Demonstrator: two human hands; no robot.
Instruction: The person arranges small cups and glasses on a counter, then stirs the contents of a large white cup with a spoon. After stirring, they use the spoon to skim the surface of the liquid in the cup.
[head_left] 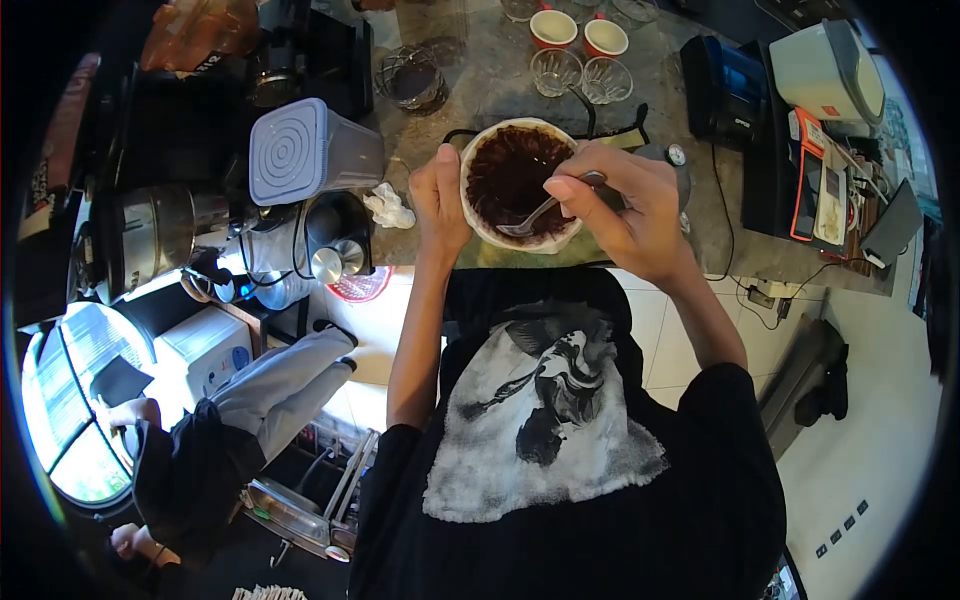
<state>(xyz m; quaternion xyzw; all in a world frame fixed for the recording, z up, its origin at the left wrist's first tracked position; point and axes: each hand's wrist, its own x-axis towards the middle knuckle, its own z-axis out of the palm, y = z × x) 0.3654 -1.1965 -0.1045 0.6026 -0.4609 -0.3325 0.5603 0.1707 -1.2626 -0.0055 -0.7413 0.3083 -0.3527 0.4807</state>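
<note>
A white bowl (487, 232) sits near the counter's front edge, its inside coated with a dark brown, chocolate-like mixture (512, 172). My left hand (438, 202) grips the bowl's left side, thumb up along the rim. Over the right rim, my right hand (632, 208) pinches the handle of a metal spoon (541, 212). The spoon slants down to the left, and its tip touches the mixture near the front of the bowl. Part of the handle is hidden by my fingers.
Left of the bowl are a crumpled tissue (389, 206), a lidded plastic container (345, 150) and a dark glass (414, 82). Behind stand red cups (553, 30) and clear glasses (606, 82). A dial gauge (677, 155) lies rightward. Another person (200, 450) is at lower left.
</note>
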